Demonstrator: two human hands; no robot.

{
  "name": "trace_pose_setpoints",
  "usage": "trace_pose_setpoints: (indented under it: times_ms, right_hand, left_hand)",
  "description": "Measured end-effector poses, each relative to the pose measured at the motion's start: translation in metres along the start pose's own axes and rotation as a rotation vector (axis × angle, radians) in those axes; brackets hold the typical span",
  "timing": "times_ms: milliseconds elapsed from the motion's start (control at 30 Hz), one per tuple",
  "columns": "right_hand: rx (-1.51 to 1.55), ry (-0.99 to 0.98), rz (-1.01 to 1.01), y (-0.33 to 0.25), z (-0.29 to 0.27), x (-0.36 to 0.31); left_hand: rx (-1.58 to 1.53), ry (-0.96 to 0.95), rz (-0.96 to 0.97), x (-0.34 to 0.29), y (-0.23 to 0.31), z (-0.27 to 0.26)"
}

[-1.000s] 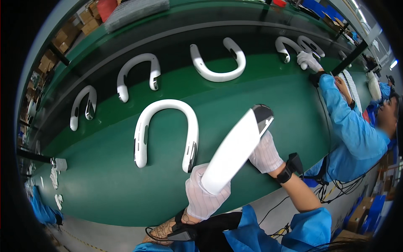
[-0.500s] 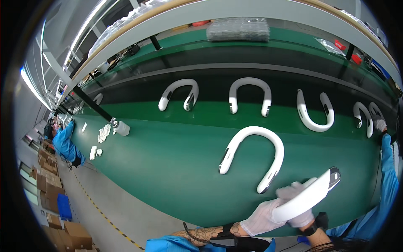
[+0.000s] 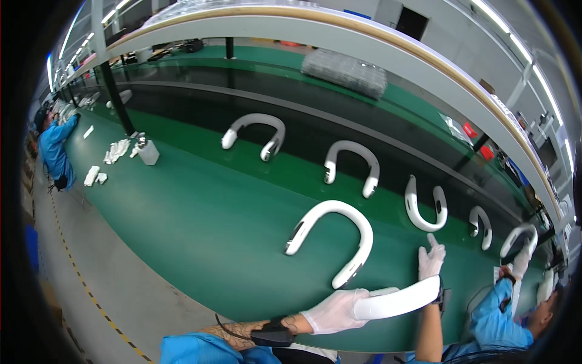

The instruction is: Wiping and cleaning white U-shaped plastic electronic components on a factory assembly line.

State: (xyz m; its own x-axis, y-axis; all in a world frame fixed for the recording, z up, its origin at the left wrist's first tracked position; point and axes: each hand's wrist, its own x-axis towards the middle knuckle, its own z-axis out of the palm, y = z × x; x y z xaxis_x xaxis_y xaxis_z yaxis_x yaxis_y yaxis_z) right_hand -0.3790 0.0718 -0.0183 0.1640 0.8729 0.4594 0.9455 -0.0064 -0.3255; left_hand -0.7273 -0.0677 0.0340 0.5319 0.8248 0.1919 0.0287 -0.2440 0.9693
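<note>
My gloved left hand (image 3: 337, 312) is closed round one end of a white curved neckband device (image 3: 403, 301), held above the bench's near edge. Beyond it, my gloved right hand (image 3: 431, 259) reaches away with the index finger stretched out and holds nothing. Its fingertip is just short of a U-shaped neckband (image 3: 416, 213), whose closed bend faces me; I cannot tell whether they touch. Another white neckband (image 3: 362, 229) lies on the green mat to the left, its two ends toward me. Part of my right wrist is hidden behind the held device.
More neckbands (image 3: 348, 148) lie in a row along the far strip. A co-worker's hand (image 3: 522, 262) grips a neckband (image 3: 525, 230) at right. A white bottle (image 3: 148, 151) and white gloves (image 3: 116, 151) lie left, by a dark post (image 3: 115, 97). A shelf (image 3: 291, 23) spans overhead.
My right hand has left the held neckband and stretched out toward the row. My left hand keeps the neckband, now lower and more level. The view has tilted and shifted right.
</note>
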Motion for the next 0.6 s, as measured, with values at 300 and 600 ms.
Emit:
trace_pose_setpoints:
  times_ms: [300,600]
  right_hand:
    - [-0.547,-0.178,-0.165,0.015,0.044,0.109]
    - [-0.786,-0.052,-0.321,0.008,0.019,0.151]
  left_hand:
    - [-0.847,0.539,0.082,-0.047,0.052,-0.152]
    - [-0.775,0.712,0.109,-0.077,0.044,-0.190]
